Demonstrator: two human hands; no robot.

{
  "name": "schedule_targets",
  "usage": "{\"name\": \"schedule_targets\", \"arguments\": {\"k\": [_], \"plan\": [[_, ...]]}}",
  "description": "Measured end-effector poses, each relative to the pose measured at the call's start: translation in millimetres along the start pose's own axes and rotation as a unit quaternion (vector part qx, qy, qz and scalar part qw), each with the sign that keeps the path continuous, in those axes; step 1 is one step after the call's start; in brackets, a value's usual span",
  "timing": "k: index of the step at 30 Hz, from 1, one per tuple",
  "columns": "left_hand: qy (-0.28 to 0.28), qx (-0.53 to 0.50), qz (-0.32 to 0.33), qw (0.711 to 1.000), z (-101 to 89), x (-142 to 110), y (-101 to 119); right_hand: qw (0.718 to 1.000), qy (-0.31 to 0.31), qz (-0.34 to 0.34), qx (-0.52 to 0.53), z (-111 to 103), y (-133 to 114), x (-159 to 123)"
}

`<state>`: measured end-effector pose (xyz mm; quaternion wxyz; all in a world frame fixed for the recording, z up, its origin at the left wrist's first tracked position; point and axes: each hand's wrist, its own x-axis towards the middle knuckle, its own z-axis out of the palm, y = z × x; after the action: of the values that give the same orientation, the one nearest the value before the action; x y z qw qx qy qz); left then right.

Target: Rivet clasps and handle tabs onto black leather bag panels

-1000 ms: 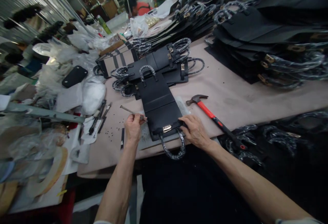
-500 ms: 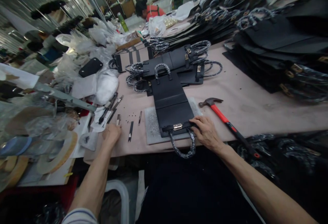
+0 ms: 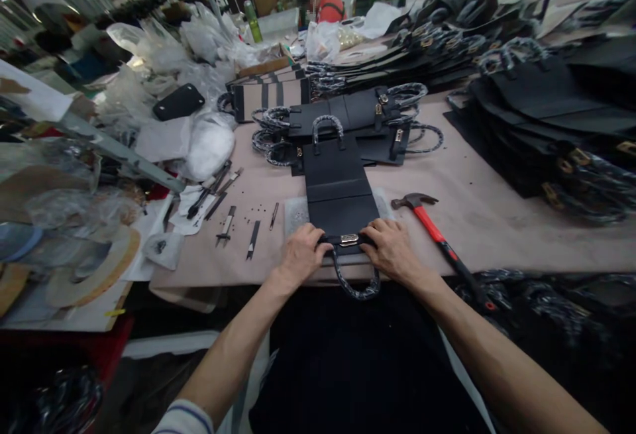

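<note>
Could go crooked or crease from an uneven pull on the black bag piece (image 3: 338,207), flat on top of the gray board (image 3: 296,213). Could also scratch the shiny clasp (image 3: 349,240) from a careless slip. Near the board's closest edge, pinching the dark strap (image 3: 334,240) on both sides with left hand (image 3: 301,252) and right hand (image 3: 391,248), both curled nearly closed. Hard to tell how tightly.

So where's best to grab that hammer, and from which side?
Probably by the black lower handle, from the near side: the hammer lies right of the right hand, head farther away, handle end past the table edge.
</note>
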<state>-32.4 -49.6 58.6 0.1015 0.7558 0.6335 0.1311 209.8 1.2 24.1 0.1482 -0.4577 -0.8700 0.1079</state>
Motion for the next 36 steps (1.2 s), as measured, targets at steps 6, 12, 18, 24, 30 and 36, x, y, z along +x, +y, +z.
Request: {"name": "schedule_targets", "arguments": {"k": [6,12,18,24,30,36], "plan": [[-0.1,0.073,0.078,0.989,7.8,25,9,0.994,-0.069,-0.079,-0.039,-9,3,16],[-0.112,0.124,0.174,0.97,9.8,21,5,0.98,-0.097,-0.167,-0.036,-17,14,18],[0.01,-0.08,0.215,0.973,25.6,6,-31,0.972,-0.026,-0.18,0.152,-13,37,7],[-0.035,-0.064,0.308,0.949,26.8,11,-51,0.957,-0.057,-0.22,0.179,-15,50,9],[-0.019,0.001,0.34,0.94,29.8,6,-50,0.959,-0.045,-0.221,0.174,-15,46,-1],[0.057,0.031,0.3,0.952,43.0,-16,-39,0.951,0.073,-0.128,0.273,3,42,-22]]}}
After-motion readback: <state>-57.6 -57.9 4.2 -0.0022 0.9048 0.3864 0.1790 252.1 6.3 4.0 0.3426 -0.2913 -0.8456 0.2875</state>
